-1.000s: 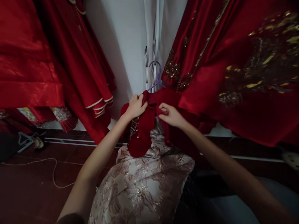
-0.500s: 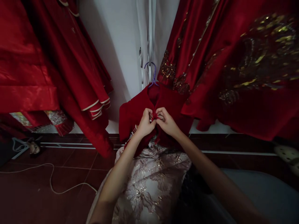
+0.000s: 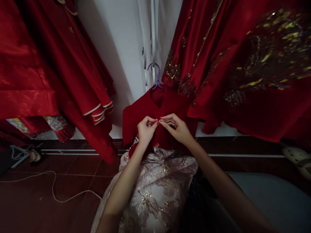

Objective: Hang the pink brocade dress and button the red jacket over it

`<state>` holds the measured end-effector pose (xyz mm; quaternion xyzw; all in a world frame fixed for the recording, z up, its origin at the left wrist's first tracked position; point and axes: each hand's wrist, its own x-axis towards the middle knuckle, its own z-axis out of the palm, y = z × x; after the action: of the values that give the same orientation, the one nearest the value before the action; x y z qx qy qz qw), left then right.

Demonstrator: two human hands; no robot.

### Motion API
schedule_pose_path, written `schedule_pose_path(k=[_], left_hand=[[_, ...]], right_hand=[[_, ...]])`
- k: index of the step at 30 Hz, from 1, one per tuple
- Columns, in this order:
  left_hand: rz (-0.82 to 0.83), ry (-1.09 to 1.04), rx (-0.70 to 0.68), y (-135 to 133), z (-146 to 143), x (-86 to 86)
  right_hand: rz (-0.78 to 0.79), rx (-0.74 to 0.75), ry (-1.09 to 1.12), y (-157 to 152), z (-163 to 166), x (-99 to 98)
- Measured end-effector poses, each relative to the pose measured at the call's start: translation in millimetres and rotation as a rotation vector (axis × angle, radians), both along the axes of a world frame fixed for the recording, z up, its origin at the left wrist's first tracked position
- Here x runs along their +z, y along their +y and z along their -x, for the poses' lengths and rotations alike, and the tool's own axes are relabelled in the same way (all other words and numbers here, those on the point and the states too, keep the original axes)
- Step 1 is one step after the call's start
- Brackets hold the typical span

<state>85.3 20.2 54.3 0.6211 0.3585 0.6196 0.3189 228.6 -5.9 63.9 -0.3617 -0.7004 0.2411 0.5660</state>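
Observation:
A dark red jacket (image 3: pixel 138 111) hangs in front of me on a purple hanger (image 3: pixel 158 76). At its front opening, below the neckline, my left hand (image 3: pixel 146 130) pinches the jacket's edge between thumb and fingers. Close against it, my right hand (image 3: pixel 178 129) pinches the other side of the opening, its fingertips at small pale, bead-like fastenings (image 3: pixel 160 121). What exactly lies between the fingertips is too small to make out. Under the jacket, a pale dress fabric with metallic flower patterns (image 3: pixel 153 191) spreads towards me, below my forearms.
Red garments (image 3: pixel 85 81) hang at the left, some with pale trim. More red clothing with gold sequins (image 3: pixel 274 58) hangs at the right. A white cable (image 3: pixel 55 187) crosses the tiled floor, and a grey surface (image 3: pixel 264 191) stands at lower right.
Both hands stay at the jacket front. The fingers have shifted: the right hand's are more extended, and the pale fastenings show more clearly between the hands. The view has moved slightly.

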Motion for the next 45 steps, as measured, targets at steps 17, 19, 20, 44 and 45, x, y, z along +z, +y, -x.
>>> schedule_pose_path(k=[17,19,20,44,45], left_hand=[[-0.084,0.202,-0.159,7.7,15.2,5.0],[-0.093,0.225,-0.228,10.6,18.2,7.1],[-0.092,0.239,-0.255,12.1,19.7,8.0],[-0.299,0.676,-0.104,-6.5,17.2,36.7],[-0.312,0.682,-0.108,-7.0,17.1,37.8]], right_hand=[[-0.032,-0.039,-0.057,7.9,-4.3,6.4],[-0.034,-0.047,-0.067,8.4,-4.4,7.1],[-0.035,-0.047,-0.071,8.5,-4.5,7.3],[0.049,-0.092,0.08,1.2,-6.5,7.8],[0.056,-0.082,0.089,2.4,-6.2,7.1]])
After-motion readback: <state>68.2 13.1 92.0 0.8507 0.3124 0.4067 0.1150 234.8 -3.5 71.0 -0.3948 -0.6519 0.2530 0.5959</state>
